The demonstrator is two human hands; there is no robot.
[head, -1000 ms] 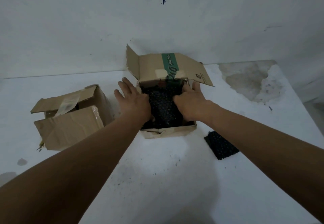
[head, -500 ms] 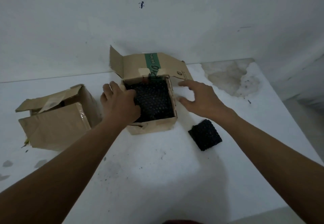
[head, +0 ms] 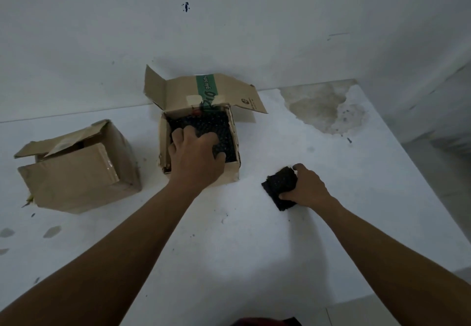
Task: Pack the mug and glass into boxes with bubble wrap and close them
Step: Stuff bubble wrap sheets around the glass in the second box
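Left hand [head: 196, 157] flat, pressing black bubble wrap [head: 219, 131] inside open box [head: 235, 172]. Right hand [head: 305, 188] gripping loose wrap pad [head: 279, 185] on bench [head: 254, 249]. Risk: overstuffing, preventing flaps from closing.

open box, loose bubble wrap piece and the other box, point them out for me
open box [head: 232, 172], head view, on its near cardboard wall
loose bubble wrap piece [head: 279, 183], head view, on its dark top face beside the right hand's fingers
other box [head: 76, 183], head view, on its front cardboard face

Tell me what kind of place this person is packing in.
Probably a bare home or storage corner, not a packing station: a plain white wall, a stained white surface with peeling finish, and two reused cardboard boxes.
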